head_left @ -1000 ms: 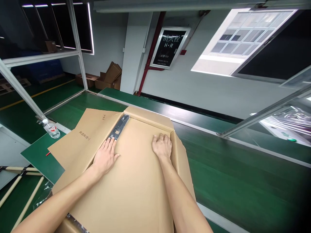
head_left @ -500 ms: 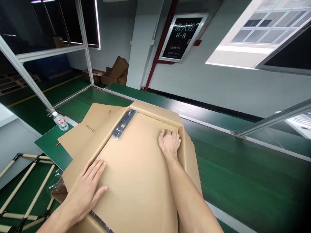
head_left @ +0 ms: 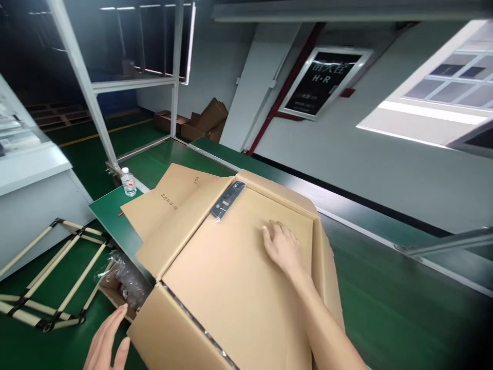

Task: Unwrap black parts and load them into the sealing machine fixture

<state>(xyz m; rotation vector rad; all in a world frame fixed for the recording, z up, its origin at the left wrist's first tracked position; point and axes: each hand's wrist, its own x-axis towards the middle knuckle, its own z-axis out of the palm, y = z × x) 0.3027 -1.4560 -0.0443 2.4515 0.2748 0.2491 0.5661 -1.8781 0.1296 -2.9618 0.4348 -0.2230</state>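
The box [head_left: 277,191] is standing in the middle of the scene, and its flaps are opening outward on the far, right, left and near sides. Inside it a brown panel [head_left: 227,277] is lying flat and is covering almost all of the inner space, so what is under it I cannot tell. On the far left part of the panel, close along the left wall, a dark strip [head_left: 229,199] is lying in clear film. Low on the left, a small box [head_left: 109,297] is holding crumpled clear plastic [head_left: 131,280], which is partly coming over its rim. Far on the left, near the pillar, some cartons [head_left: 191,132] are standing, and folded cardboard is sticking out from them

The panel is looking plain, smooth and light brown; along its near edge a dark, shiny line is showing. The strip is having a small tan patch in its middle

The right hand [head_left: 284,247] is reaching over the far right part of the panel, palm down, its fingers loosely bent and a little spread; whether it is touching I cannot tell. The left hand [head_left: 108,336] is hanging in the air just left of the near flap, fingers pressed together and thumb apart, gripping nothing that I can see. A water bottle [head_left: 130,185] is standing farther left on the green table [head_left: 103,205]
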